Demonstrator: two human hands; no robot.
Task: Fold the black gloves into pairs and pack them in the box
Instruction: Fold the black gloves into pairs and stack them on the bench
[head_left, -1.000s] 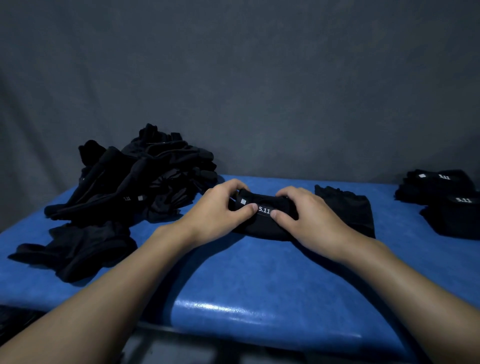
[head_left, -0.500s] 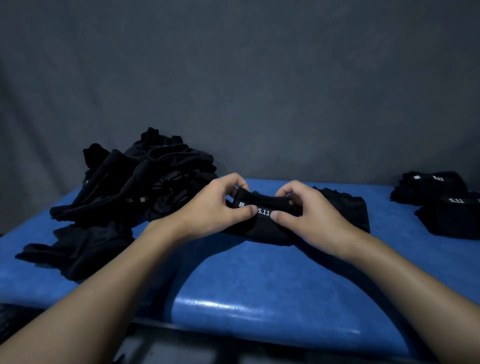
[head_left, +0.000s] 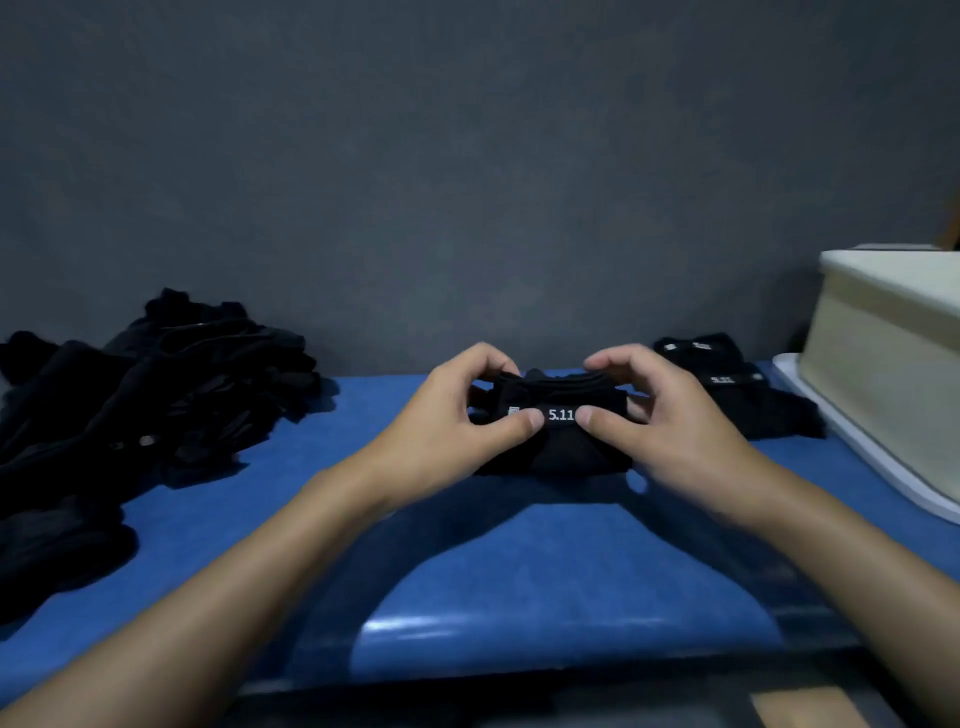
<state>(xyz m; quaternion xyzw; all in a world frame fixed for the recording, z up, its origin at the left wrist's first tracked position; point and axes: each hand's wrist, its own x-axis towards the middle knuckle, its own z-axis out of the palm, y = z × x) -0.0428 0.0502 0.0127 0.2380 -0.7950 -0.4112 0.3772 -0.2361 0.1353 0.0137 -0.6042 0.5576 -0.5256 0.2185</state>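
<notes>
Left hand (head_left: 457, 423), right hand (head_left: 672, 423) pinch one bundle (head_left: 561, 449); perhaps two folded pairs (head_left: 727, 387) beside box (head_left: 883, 358).

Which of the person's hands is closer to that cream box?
The right. The right hand pinches the folded glove pair on the side facing the cream box, not touching the box. The left hand pinches the pair's opposite end, farther away.
</notes>
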